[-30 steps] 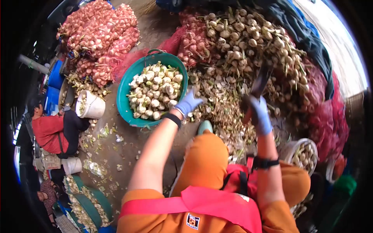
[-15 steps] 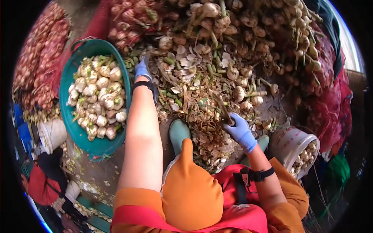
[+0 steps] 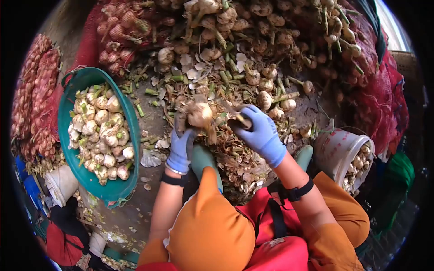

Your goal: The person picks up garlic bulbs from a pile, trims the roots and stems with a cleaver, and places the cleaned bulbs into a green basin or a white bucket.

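Note:
My left hand (image 3: 181, 145), in a blue glove with a grey palm, is closed on a garlic bulb (image 3: 199, 114). The bulb is smeared by motion, and loose dry skin hangs below it. Close by on the right, my gloved right hand (image 3: 260, 134) grips a knife (image 3: 243, 121) by its handle; the blade is blurred and points toward the bulb. Beneath both hands lies a heap of garlic peels and cut stems (image 3: 242, 167). Trimmed bulbs (image 3: 103, 131) fill a green tub (image 3: 131, 156) to the left.
Untrimmed garlic with stems (image 3: 266, 27) is piled at the back. Red mesh sacks (image 3: 38, 90) stand far left, another red sack (image 3: 389, 104) at right. A tilted white bucket (image 3: 332, 149) with garlic lies right of my boots. Another person (image 3: 63, 241) is at lower left.
My left hand has come back from beside the tub to the middle and now has a garlic bulb. My right hand has risen with the knife toward it. The view has shifted slightly.

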A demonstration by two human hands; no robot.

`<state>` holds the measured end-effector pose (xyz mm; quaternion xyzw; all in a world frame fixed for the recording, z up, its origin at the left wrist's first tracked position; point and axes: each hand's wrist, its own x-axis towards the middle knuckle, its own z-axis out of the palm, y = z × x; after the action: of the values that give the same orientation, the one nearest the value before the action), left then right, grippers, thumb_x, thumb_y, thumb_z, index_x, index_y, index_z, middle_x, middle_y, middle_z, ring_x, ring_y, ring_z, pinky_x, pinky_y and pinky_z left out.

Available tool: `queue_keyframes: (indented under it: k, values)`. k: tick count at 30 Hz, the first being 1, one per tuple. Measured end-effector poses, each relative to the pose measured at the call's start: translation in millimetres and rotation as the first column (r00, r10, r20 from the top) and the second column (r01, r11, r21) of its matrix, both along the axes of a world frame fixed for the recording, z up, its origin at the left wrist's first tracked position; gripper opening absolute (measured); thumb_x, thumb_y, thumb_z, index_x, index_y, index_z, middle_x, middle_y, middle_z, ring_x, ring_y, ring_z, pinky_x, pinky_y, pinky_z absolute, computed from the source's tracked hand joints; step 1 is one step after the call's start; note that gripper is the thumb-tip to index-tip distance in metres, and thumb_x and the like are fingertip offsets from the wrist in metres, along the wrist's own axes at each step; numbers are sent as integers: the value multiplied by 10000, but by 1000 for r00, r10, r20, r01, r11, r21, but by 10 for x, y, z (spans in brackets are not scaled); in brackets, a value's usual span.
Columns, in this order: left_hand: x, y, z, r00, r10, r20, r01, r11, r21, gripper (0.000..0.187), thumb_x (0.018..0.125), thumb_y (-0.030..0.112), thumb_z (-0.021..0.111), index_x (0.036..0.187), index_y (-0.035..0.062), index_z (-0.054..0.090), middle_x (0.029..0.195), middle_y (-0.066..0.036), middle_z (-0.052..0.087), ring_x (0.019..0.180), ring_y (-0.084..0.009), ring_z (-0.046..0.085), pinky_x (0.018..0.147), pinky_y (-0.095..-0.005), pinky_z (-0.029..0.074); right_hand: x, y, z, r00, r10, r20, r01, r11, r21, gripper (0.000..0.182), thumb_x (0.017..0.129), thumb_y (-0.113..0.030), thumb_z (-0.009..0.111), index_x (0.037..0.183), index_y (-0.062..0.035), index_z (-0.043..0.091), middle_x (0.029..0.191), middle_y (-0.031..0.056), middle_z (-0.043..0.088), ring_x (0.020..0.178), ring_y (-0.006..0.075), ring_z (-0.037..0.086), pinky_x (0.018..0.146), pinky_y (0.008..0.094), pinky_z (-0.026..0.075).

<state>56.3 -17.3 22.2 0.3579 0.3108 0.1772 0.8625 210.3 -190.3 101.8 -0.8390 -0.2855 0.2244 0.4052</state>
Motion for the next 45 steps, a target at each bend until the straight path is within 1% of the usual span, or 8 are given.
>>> queue_keyframes:
  k: [7,10,15,29,33,36,42,45]
  values:
    - [-129,-18,97,773,-391,-500,515,-74,854,671,859,99,720,1428,72,365,1299,-92,570,1146,-198,592,1011,-387,480,-89,49,120,875,409,258,-340,900,-271,315,760,-278,714,1012,-118,613,1053,104,596,898,324,638,736,436,538]
    - [-6,-121,345,901,-429,-65,418,898,-139,762,825,250,777,1421,65,339,1252,-89,573,1158,-240,576,1041,-429,443,-130,71,192,855,474,209,-413,867,-278,304,764,-308,705,1000,-141,612,1022,103,592,893,314,643,683,438,541]
    - [-79,-132,485,836,-304,-458,531,231,816,547,791,283,773,1284,188,557,1268,-133,535,1147,-330,551,1035,-494,425,-81,103,156,871,450,197,-402,884,-239,285,771,-324,690,981,-145,617,944,116,585,831,322,651,664,452,528]
    - [136,-203,697,852,-459,-250,512,830,222,795,631,283,924,1250,31,493,1134,-131,555,1074,-252,573,923,-382,492,80,-128,-319,633,-157,-758,129,987,-97,306,821,-262,696,991,-8,669,709,46,646,568,113,595,523,265,475]
    - [131,-194,467,832,-286,-475,526,140,839,888,685,208,855,1431,39,404,1370,-121,474,1230,-237,499,995,-367,463,-61,-14,-407,459,-103,-882,381,920,91,227,819,-260,707,884,-54,636,741,-14,586,681,70,525,614,259,442]
    - [-66,-308,427,941,-331,70,338,919,-204,818,711,142,814,1422,36,424,1360,-112,486,1200,-232,532,1010,-376,468,-130,44,-23,893,-7,-451,104,976,191,228,780,-253,693,895,-69,624,805,70,616,748,162,620,675,345,506]
    - [-123,371,519,899,-146,-413,400,660,636,509,845,230,762,1279,59,560,1103,-57,617,893,-199,651,817,-347,543,540,-484,-259,954,267,-138,-288,684,-670,266,777,-306,600,940,-123,703,925,183,675,891,360,665,796,457,529]
    - [-53,824,882,794,-111,598,369,870,-328,494,884,335,684,1291,93,542,987,0,598,782,-98,598,661,-256,524,621,-724,-333,996,53,75,-2,828,-561,318,790,-300,643,1056,-131,687,1135,161,640,1004,355,643,854,437,526]
